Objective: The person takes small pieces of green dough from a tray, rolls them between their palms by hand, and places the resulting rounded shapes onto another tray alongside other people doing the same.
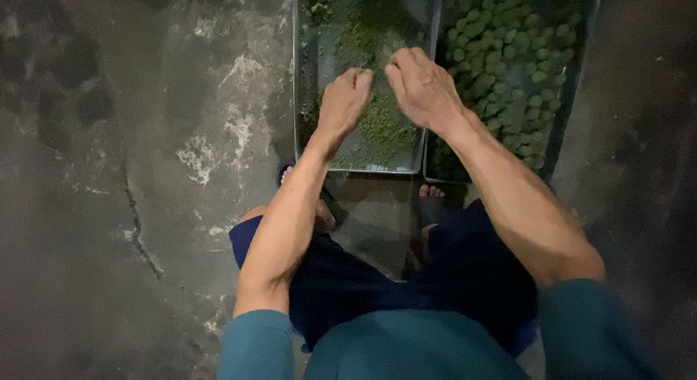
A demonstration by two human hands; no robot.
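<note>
My left hand [343,103] and my right hand [422,86] reach down side by side into a shallow metal tray [308,75] on the floor. The tray holds a loose green crumbly mix [381,129]. Both hands have their fingers curled down into that mix, with the fingertips almost meeting; whether they pinch any of it is hidden. To the right stands a second metal tray [573,82], filled with several small round green balls [508,68]. My right hand is close to its left rim.
I squat over a rough, cracked concrete floor [131,206], with my bare feet [432,193] just short of the trays. The floor to the right of the trays [639,148] is dark.
</note>
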